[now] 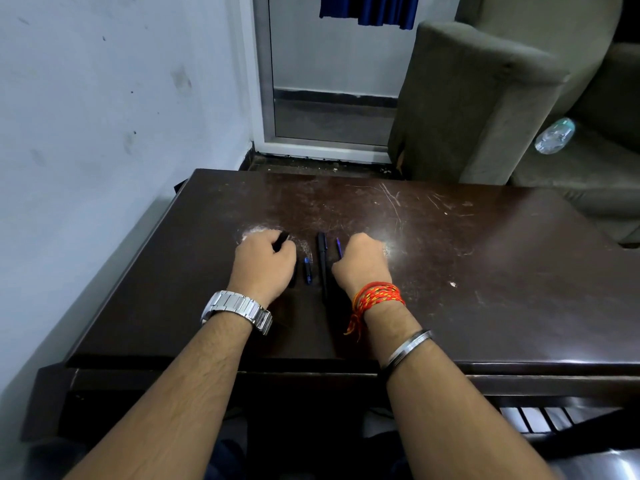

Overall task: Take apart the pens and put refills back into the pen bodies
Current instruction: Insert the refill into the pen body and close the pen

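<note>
Both hands rest on a dark brown table (450, 271). My left hand (265, 263) has its fingers curled round a black pen part (282, 240), whose end sticks out past the knuckles. A short blue-tipped pen piece (307, 270) lies just right of that hand. A long black pen (323, 261) lies lengthwise between the hands. My right hand (360, 261) is curled beside a thin blue refill (339, 247); the refill's near end goes under the fingers, and I cannot tell whether they pinch it.
A white wall runs along the table's left side. Beyond the far edge are a glass door and a grey armchair (485, 98) with a plastic bottle (555, 136) on its seat. The table's right half shows only scratches and a white speck (452, 284).
</note>
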